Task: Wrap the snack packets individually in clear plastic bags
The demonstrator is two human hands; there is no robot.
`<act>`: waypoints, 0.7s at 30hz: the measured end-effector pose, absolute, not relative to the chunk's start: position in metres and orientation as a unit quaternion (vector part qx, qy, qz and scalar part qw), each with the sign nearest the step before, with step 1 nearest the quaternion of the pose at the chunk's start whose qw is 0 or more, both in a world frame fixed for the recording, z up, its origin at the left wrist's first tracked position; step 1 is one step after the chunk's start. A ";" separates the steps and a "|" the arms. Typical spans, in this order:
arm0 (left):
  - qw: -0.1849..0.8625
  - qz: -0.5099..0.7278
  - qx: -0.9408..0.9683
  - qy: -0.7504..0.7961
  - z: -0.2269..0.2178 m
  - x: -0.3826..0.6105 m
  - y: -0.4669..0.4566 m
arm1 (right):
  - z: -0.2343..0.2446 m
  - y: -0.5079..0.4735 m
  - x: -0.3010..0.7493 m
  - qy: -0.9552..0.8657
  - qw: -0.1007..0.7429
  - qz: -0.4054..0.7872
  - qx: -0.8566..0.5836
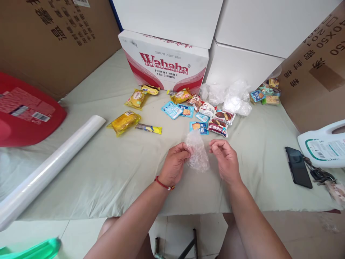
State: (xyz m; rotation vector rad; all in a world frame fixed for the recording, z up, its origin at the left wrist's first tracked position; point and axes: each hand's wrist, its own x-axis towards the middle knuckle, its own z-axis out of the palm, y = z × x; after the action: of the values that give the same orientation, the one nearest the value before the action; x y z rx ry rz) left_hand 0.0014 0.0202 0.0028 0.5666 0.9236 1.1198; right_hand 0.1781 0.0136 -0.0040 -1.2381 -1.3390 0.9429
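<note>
Checking: what sat centre-frame, below the Wahaha box [165,63]?

Clear bag [198,154], left hand [175,160] pinching its left edge; right hand [225,158] curled alongside, couldn't tell if gripping.

Step?

Probably opening it; next move called for right hand on its other side.

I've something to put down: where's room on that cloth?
There's bare pale-green cloth between the long whitish plastic roll and the left hand, and between the right hand and the flat black phone. It's crowded near the red-and-white Wahaha carton: shiny colourful snack packets and crumpled clear bags.
</note>
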 end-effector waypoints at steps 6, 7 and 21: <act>0.702 0.515 0.284 0.402 0.003 0.008 0.018 | -0.002 0.009 0.165 -0.610 0.429 0.423 -0.515; 0.703 0.515 0.284 0.400 0.002 0.008 0.018 | -0.003 0.009 0.165 -0.588 0.433 0.430 -0.531; 0.704 0.576 0.105 0.403 -0.005 0.005 0.032 | -0.005 0.016 0.180 -0.372 0.553 0.523 -0.531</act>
State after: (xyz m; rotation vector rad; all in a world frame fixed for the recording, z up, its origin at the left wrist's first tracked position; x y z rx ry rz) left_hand 0.0047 0.0318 -0.0045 0.2337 0.8955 1.2814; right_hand 0.1800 0.0165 -0.0047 -1.2550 -0.8797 1.2364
